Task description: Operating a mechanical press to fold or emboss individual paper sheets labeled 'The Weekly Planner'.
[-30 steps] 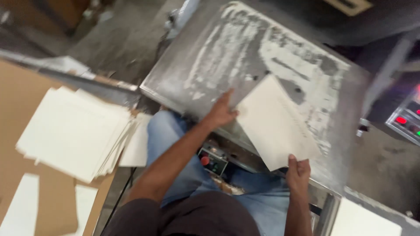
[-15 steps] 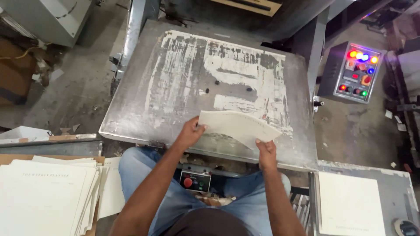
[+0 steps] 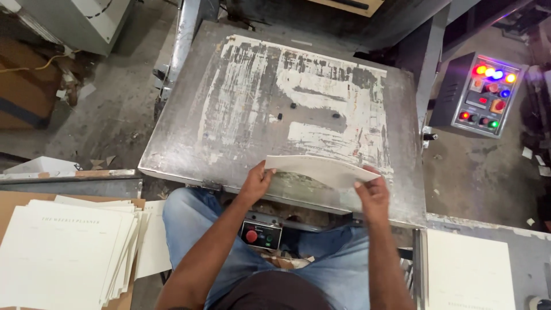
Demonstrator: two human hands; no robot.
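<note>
Paper in both hands: a cream sheet (image 3: 321, 169) hangs just above the near edge of the worn steel press bed (image 3: 241, 103), bowed slightly and not yet lying flat on it. The left hand (image 3: 256, 182) pinches the sheet's left corner between thumb and fingers; the right hand (image 3: 372, 195) grasps its right end the same way, so both are closed on the sheet and neither touches the bed.

Three small dark stops sit near the middle of the bed, beyond the sheet. Left of the bed, a fanned stack of printed sheets (image 3: 63, 252) rests on brown board. Right of the bed lies a neater pile of blank sheets (image 3: 468, 270). A small panel with a red button (image 3: 261, 234) sits under the bed's near edge, between the person's knees, and a control box with lit coloured buttons (image 3: 481, 95) stands off the bed's far right corner.

By my reading, the step in hand is carrying one sheet over the bed. Setting it down would call for flattening the bow and squaring the far edge to the dark stops before either grip loosens.
</note>
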